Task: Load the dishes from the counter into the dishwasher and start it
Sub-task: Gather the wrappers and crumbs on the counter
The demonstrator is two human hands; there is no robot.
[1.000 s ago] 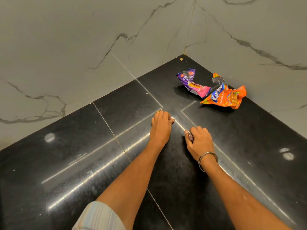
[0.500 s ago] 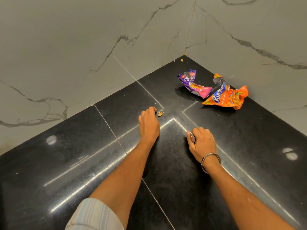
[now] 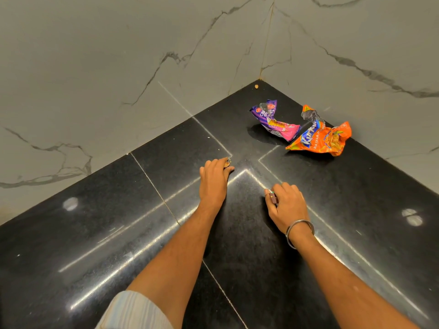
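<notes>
No dish shows anywhere on the black counter (image 3: 99, 233), and no dishwasher is in view; what lies here is litter. The left hand (image 3: 213, 179) rests knuckles-up near the joint lines in the stone, its fingers curled, with a small tan scrap (image 3: 226, 164) pinched at the fingertips. The scrap is too small to name. The right hand (image 3: 286, 204) sits just to the right of it and a little nearer the person, fingers curled over a small dark brown piece (image 3: 273, 198) with a dab of green at its top; most of that piece is hidden under the fingers, so its shape cannot be told. A metal bangle (image 3: 299, 232) circles the right wrist, and a striped sleeve (image 3: 133, 312) is cut off by the bottom edge of the view.

Beyond the fingertips, toward the corner, lie a crumpled purple and pink wrapper (image 3: 275, 122) and an orange snack packet (image 3: 320, 138), touching or nearly so. Farther still, right in the corner where the two grey marble walls (image 3: 118, 67) meet, sits a small tan crumb (image 3: 256, 86), apart from everything else.

Left of the left fingers the counter runs bare to the wall; right of the right fingers it runs bare as well. Both stretches carry only light reflections.
</notes>
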